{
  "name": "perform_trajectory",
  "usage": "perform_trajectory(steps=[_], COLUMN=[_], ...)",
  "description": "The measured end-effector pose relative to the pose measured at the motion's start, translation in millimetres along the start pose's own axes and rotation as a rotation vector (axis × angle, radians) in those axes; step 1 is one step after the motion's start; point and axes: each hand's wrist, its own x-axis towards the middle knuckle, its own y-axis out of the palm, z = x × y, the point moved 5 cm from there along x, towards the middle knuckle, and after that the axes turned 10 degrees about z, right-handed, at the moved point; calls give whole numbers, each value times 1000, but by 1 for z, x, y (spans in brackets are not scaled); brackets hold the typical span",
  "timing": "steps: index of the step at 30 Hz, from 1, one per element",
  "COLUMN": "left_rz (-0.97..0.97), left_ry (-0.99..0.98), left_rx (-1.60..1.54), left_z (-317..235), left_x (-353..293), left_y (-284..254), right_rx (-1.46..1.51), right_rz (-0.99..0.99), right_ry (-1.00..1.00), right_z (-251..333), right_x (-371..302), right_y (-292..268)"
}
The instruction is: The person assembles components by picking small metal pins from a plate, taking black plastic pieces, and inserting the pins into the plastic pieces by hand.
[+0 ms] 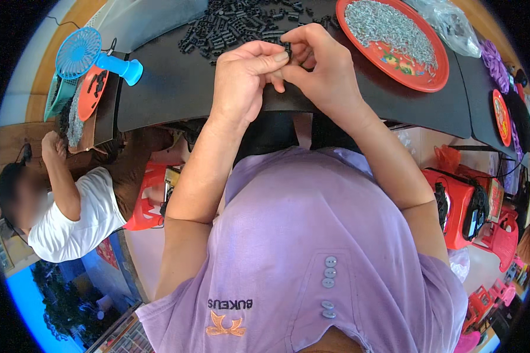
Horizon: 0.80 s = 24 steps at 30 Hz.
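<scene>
Both my hands meet above the near part of a dark table (171, 100), fingers pinched together. Between the fingertips shows a small black plastic piece (287, 48), mostly covered. My left hand (245, 73) pinches it with thumb and forefinger. My right hand (322, 65) curls round its other side, thumb and forefinger closed on it. Just beyond the hands lies a loose pile of small black plastic pieces (229, 26). To the right, a red plate (436, 82) with a flower print holds many small silvery metal parts (388, 29).
A blue fan (79, 53) stands at the left, near a smaller red plate (91, 97) with black pieces. A person (79, 206) in a white shirt sits at far left. Clear plastic bags (453, 29) and purple cord (494, 65) lie at right, above red stools (453, 206).
</scene>
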Motion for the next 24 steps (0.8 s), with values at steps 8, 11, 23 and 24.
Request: perform_trajectory(steps=[8,11,23,24], left_rz=[111,139,90,75], left_ry=[-40,-35,82,84], left_rx=[-183,-173,10,41], left_z=[2,-2,-4,-3], left_x=[-5,-6,-10,-11], left_y=[0,2,1,0], right_rx=[-184,-122,463,464], right_rz=[-112,-128,89,90], right_ry=[-132,-140,-24,-22], right_z=[11,14,3,3], right_x=[-6,-7,-1,-1], right_y=[-2,-4,-11,-9])
